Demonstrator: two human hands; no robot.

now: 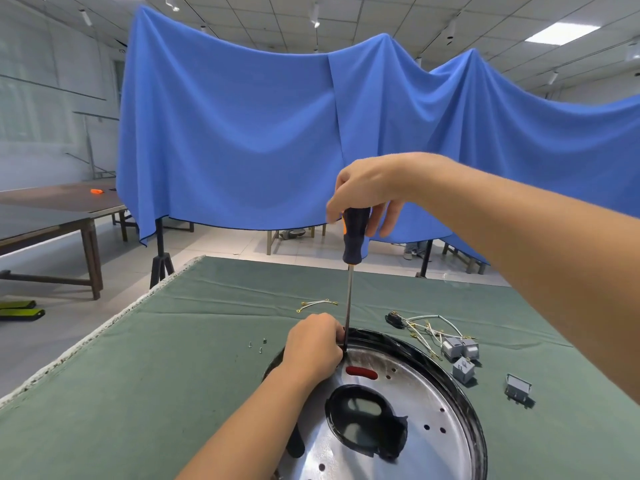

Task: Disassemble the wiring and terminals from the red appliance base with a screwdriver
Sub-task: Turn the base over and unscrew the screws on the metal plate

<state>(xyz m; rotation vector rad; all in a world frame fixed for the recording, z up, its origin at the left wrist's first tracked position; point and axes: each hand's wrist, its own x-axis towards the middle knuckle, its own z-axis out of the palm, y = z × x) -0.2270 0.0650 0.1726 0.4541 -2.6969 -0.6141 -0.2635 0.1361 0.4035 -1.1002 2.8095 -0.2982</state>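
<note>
Head view: right hand (367, 188) grips screwdriver (353, 237); left hand (313, 344) pinches its shaft at appliance base (433, 393).

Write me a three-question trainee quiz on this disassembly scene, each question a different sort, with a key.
1. True or false: the right hand holds the screwdriver by its handle, shaft pointing down.
2. Where does the left hand rest? A) on the appliance base rim beside the shaft B) on the gray terminal blocks C) flat on the green cloth
3. Fill in: three loose ____ lie on the cloth left of the base.

Key: 1 true; 2 A; 3 screws
</note>
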